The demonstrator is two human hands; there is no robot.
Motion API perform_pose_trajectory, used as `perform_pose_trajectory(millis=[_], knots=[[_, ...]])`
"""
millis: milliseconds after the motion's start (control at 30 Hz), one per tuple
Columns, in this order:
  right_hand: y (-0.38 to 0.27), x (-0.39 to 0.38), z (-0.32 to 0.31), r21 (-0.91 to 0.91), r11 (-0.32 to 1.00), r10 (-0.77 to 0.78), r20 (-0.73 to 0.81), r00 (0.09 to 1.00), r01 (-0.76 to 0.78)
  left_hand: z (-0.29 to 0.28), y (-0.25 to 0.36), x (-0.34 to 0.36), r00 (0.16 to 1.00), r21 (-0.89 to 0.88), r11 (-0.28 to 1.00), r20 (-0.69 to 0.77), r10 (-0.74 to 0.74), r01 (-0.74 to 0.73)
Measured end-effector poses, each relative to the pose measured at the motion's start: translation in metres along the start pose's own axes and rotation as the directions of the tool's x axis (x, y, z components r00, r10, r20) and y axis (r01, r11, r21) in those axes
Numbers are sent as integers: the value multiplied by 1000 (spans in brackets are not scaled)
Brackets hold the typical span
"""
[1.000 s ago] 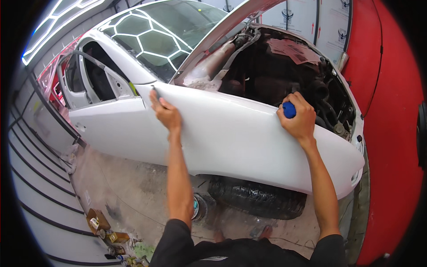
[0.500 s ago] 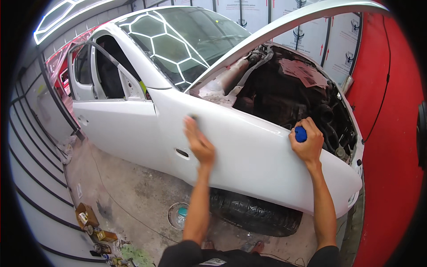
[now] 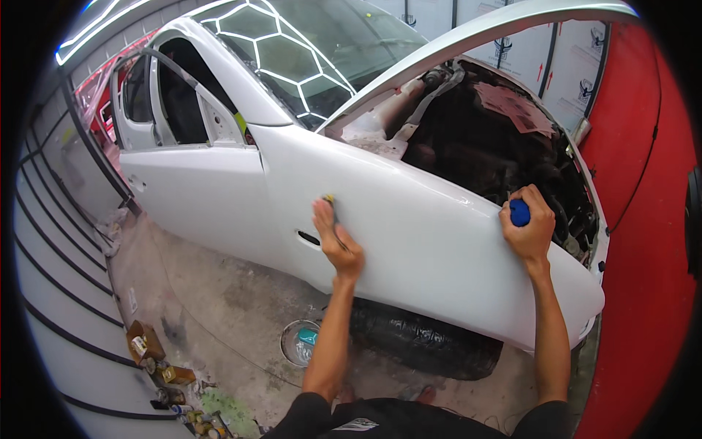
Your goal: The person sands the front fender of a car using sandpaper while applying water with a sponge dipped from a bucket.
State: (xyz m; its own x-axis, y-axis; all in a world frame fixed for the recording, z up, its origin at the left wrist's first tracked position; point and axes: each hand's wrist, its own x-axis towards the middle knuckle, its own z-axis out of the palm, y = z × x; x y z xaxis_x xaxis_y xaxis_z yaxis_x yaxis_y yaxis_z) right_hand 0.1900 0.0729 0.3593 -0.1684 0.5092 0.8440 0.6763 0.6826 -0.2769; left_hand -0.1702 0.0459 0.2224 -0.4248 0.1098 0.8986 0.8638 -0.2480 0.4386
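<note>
A white fender [image 3: 417,241] fills the middle, with a small oblong dark slot [image 3: 307,238] in it. My left hand [image 3: 335,238] lies on the panel just right of the slot, fingers pressed together on a thin pad [image 3: 329,199] with a yellowish tip, mostly hidden by them. My right hand [image 3: 534,223] is closed round a blue, soft-looking round object [image 3: 520,212] at the fender's top edge, beside the open engine bay [image 3: 475,157].
The raised hood [image 3: 468,33] arches above. A dark tyre [image 3: 417,336] and a water bucket [image 3: 292,344] with a teal item are below. Boxes and cans [image 3: 179,374] line the left wall. A red wall [image 3: 651,293] with a hanging cable stands at right.
My left hand has moved down and rightward along the panel from near the door gap, uncovering the slot. My right hand keeps its grip on the blue object at the top edge. The view has shifted.
</note>
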Motion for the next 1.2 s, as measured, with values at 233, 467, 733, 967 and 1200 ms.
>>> perform_pose_trajectory(millis=[233,467,733,967,1200], knots=[[-2,0,1,-36,999,19,-10,1000,-20,-4,-1,-11,933,-97,934,-78,-352,344],[0,0,2,-29,999,14,2,1000,-14,-10,-33,-7,936,-7,938,-75,-345,346],[1,0,3,-38,999,-31,41,999,33,-25,-50,-89,926,-3,929,-75,-369,370],[4,1,7,-12,999,-37,69,997,38,-28,-56,-94,924,144,915,19,-382,376],[8,-1,10,-8,1000,-10,87,996,11,-20,-70,-24,945,-9,945,-17,-327,326]])
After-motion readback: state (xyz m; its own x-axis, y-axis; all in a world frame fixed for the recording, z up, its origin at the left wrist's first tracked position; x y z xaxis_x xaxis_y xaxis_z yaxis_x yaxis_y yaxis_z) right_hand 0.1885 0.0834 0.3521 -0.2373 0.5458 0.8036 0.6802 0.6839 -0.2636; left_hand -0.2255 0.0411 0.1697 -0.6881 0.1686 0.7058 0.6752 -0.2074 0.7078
